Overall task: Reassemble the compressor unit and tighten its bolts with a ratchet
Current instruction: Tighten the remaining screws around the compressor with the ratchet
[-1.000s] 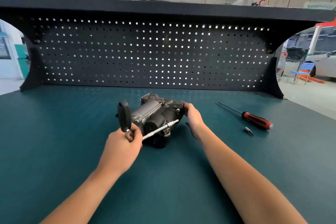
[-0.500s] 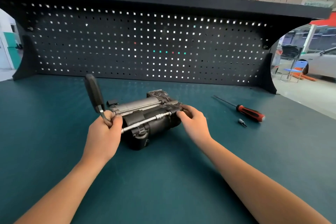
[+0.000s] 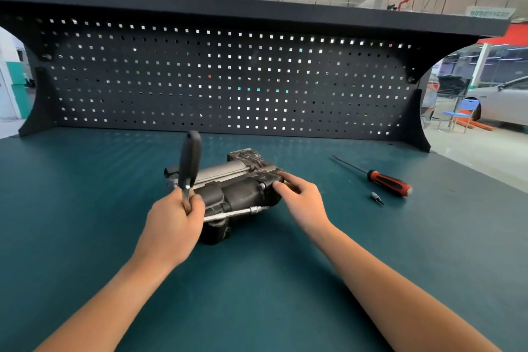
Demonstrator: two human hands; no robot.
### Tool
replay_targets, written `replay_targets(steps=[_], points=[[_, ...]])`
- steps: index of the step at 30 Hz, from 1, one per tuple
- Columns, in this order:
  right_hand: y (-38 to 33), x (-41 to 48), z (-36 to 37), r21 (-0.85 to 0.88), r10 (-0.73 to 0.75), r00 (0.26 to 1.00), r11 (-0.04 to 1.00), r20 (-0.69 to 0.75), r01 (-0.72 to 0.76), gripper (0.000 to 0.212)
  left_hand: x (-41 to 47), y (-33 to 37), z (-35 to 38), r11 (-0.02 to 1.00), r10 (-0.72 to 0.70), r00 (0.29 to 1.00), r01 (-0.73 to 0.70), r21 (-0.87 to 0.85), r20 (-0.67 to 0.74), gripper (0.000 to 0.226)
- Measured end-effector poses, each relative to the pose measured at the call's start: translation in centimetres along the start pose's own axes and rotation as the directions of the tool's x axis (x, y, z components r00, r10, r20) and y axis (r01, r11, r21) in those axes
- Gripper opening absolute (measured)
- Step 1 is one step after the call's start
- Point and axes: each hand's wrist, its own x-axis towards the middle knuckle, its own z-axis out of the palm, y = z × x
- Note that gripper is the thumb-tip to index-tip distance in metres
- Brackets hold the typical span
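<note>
- Centrally on the teal bench mat (image 3: 85, 208): compressor unit (image 3: 240, 183), lying lengthwise from 9 to 3 o'clock, silver cylinder along its far side.
- Left hand (image 3: 174, 220) at the unit's 8 o'clock, fist closed round the neck of the ratchet (image 3: 190, 160); black handle standing up toward 12 o'clock.
- Extension bar (image 3: 234, 212) reaching from that fist toward 3 o'clock, low across the unit's near face.
- Right hand (image 3: 303, 200) at the unit's 3 o'clock end, fingers curled onto the housing.
- Hands apart, one at either end.
- Screwdriver (image 3: 388, 183) well off at 3 o'clock, loose bit (image 3: 376, 198) just at its 7 o'clock.
</note>
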Motion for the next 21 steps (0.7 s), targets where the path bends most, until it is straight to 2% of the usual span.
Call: replay_targets(steps=[6,16,21], points=[[0.1,0.1,-0.1,0.02,0.009,1.0,1.0,-0.004,-0.009,0.039,0.6,-0.4,-0.4,0.986,-0.129,0.988,0.119,-0.117,-0.082,0.033],[0.1,0.2,-0.2,0.024,0.02,1.0,1.0,0.012,-0.02,0.039,0.5,-0.2,-0.3,0.993,-0.101,0.99,0.095,-0.066,-0.098,0.032],[0.4,0.5,-0.4,0.053,0.019,0.999,0.998,0.034,-0.021,0.039,1.5,-0.4,0.0,0.923,-0.32,0.947,0.304,-0.236,-0.031,0.037]])
